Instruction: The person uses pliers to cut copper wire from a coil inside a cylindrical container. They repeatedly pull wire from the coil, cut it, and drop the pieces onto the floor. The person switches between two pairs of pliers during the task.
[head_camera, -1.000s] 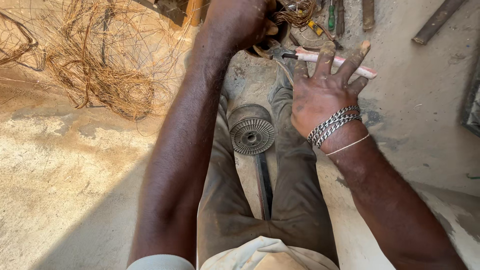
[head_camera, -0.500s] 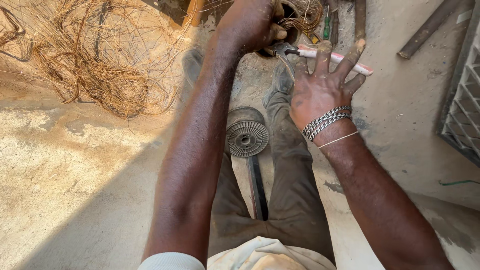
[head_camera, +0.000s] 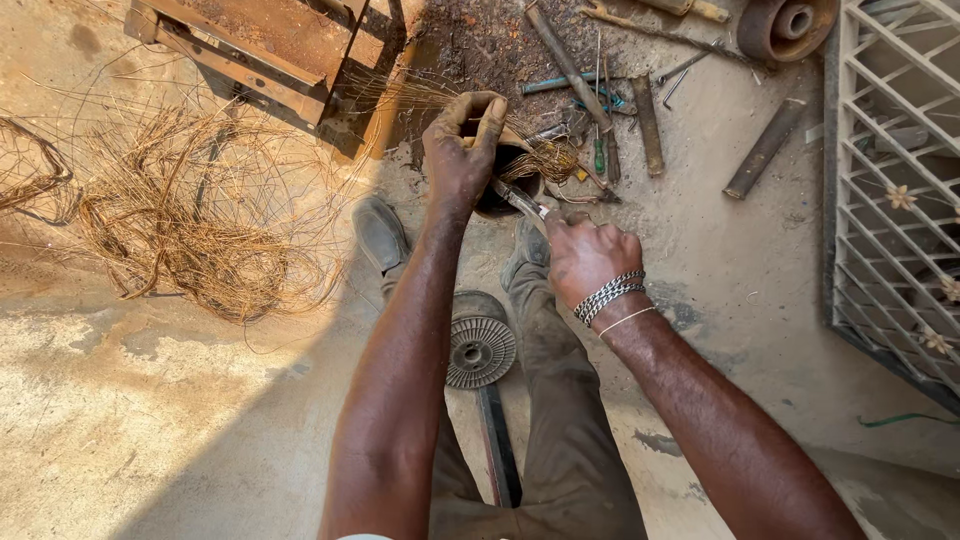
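Tool clenched in right grip, shaft slanting to eleven o'clock into stator clasped by left grip.

Dull, rusty metal on the round motor housing; beside it, tangled coppery wire, matt and stringy. Below it, ribbed grey metal disc. Underneath, rough, dusty concrete floor.

Two hands; two shoes; one finned disc; one wire tangle.
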